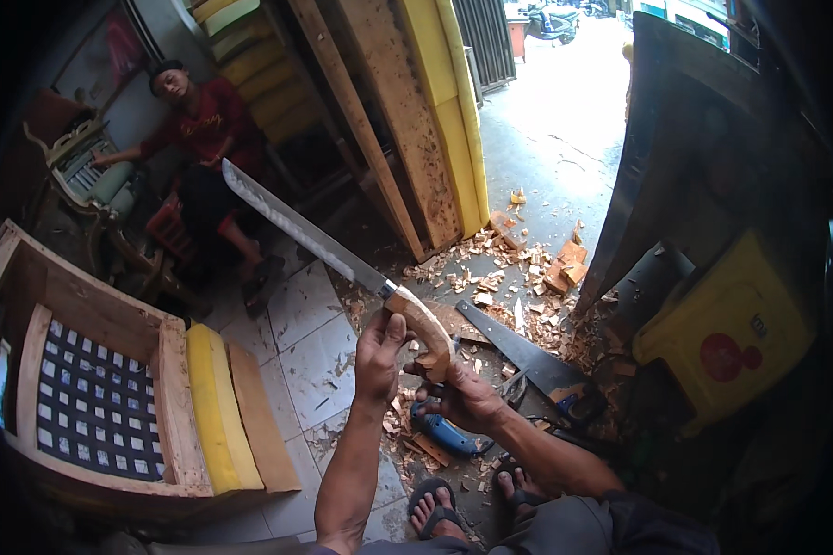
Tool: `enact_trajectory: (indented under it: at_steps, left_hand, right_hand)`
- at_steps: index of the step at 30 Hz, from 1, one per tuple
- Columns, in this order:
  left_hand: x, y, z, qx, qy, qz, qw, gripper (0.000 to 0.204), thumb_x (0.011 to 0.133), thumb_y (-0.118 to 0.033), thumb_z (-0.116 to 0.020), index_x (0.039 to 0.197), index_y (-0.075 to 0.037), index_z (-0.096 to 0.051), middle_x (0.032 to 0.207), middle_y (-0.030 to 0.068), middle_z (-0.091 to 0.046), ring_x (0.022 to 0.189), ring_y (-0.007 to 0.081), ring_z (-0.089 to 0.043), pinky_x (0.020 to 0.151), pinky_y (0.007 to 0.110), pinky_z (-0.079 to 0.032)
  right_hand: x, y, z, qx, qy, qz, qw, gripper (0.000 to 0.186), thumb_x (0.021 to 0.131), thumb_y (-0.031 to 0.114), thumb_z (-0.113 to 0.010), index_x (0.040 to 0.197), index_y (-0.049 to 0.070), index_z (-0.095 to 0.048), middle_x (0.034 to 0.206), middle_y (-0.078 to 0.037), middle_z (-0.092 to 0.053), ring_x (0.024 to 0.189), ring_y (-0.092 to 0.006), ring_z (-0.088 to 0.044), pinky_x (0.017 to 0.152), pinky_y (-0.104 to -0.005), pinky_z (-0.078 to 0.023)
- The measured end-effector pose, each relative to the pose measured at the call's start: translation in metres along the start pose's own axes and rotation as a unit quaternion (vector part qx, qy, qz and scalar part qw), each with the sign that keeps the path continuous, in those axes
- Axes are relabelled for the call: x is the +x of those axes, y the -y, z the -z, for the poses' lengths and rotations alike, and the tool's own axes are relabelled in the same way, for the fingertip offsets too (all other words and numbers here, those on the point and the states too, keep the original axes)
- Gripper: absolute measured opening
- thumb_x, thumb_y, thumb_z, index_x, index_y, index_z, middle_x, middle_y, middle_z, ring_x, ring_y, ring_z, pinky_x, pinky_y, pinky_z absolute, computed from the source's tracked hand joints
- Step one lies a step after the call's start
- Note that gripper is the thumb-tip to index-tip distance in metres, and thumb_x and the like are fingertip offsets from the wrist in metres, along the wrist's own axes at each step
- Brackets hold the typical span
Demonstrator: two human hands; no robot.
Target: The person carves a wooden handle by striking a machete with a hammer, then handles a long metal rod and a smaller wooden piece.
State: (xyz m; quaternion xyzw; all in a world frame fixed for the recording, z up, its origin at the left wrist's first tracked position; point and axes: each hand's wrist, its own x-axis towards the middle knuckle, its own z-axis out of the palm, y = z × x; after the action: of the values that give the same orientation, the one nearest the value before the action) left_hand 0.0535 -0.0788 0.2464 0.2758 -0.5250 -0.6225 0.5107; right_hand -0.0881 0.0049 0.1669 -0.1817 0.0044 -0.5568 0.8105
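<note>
A machete [313, 240] with a long grey blade and a pale, roughly carved wooden handle is held up in front of me, its tip pointing to the far left. My left hand [378, 356] is closed round the handle near the metal collar, thumb along its side. At the curved butt end, my right hand [458, 396] has its fingers wrapped about the wood. Below lie a handsaw [518, 351] with a dark blade and a blue power tool [449, 433], both on the chip-strewn floor.
Wood chips [491, 277] and offcuts [566, 266] cover the floor ahead. A wooden seat frame [171, 398] with black webbing stands at left, a yellow plastic stool [727, 333] at right. Tall boards with yellow foam [449, 120] lean ahead. Another person [204, 139] sits at far left.
</note>
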Motion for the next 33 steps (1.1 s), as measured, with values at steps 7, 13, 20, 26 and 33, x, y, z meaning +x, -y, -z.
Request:
enact_trajectory:
  at_steps: [7, 13, 20, 26, 33]
  left_hand:
    - [-0.002, -0.023, 0.015, 0.149, -0.021, 0.030, 0.988, 0.032, 0.100, -0.026, -0.068, 0.116, 0.001, -0.068, 0.107, 0.0073, -0.072, 0.099, 0.0144, -0.064, 0.093, 0.030, -0.048]
    - [-0.011, -0.017, -0.006, 0.303, 0.074, 0.095, 0.945, 0.036, 0.097, -0.020, -0.072, 0.126, 0.001, -0.066, 0.109, 0.0065, -0.067, 0.105, 0.0155, -0.065, 0.087, 0.030, -0.053]
    - [-0.001, -0.032, 0.032, 0.381, -0.228, -0.057, 0.894, 0.023, 0.103, -0.020, -0.058, 0.102, -0.001, -0.072, 0.097, 0.0066, -0.067, 0.088, 0.0153, -0.062, 0.084, 0.031, -0.049]
    - [-0.034, -0.006, 0.069, 0.356, -0.113, 0.071, 0.925, 0.026, 0.102, -0.021, -0.058, 0.099, 0.001, -0.072, 0.085, 0.0054, -0.069, 0.081, 0.0134, -0.059, 0.079, 0.031, -0.048]
    - [-0.044, 0.006, 0.067, 0.401, -0.026, 0.084, 0.912, 0.024, 0.102, -0.021, -0.060, 0.100, 0.000, -0.072, 0.079, 0.0043, -0.067, 0.075, 0.0109, -0.058, 0.071, 0.030, -0.048]
  right_hand:
    - [0.000, 0.012, 0.011, -0.201, -0.004, -0.044, 0.979, 0.070, 0.102, 0.051, -0.054, 0.155, 0.011, -0.033, 0.145, -0.010, -0.050, 0.132, -0.0270, -0.051, 0.108, -0.0503, -0.044]
    - [0.017, 0.036, 0.007, -0.136, 0.002, 0.052, 0.989, 0.080, 0.097, 0.052, -0.062, 0.157, 0.010, -0.029, 0.153, -0.014, -0.042, 0.137, -0.0258, -0.047, 0.109, -0.0487, -0.046]
    - [0.003, 0.043, 0.009, -0.251, -0.210, -0.043, 0.944, 0.034, 0.098, 0.018, -0.068, 0.124, -0.001, -0.056, 0.093, -0.012, -0.071, 0.079, -0.0178, -0.070, 0.069, -0.0343, -0.058]
    - [-0.003, 0.036, 0.019, -0.319, -0.190, 0.109, 0.922, 0.035, 0.092, 0.011, -0.075, 0.120, -0.001, -0.059, 0.081, -0.005, -0.065, 0.076, -0.0160, -0.069, 0.068, -0.0310, -0.057]
    - [-0.015, 0.029, 0.018, -0.287, -0.258, 0.081, 0.919, 0.025, 0.091, 0.013, -0.068, 0.075, 0.007, -0.050, 0.055, -0.001, -0.046, 0.041, -0.0111, -0.042, 0.038, -0.0295, -0.034]
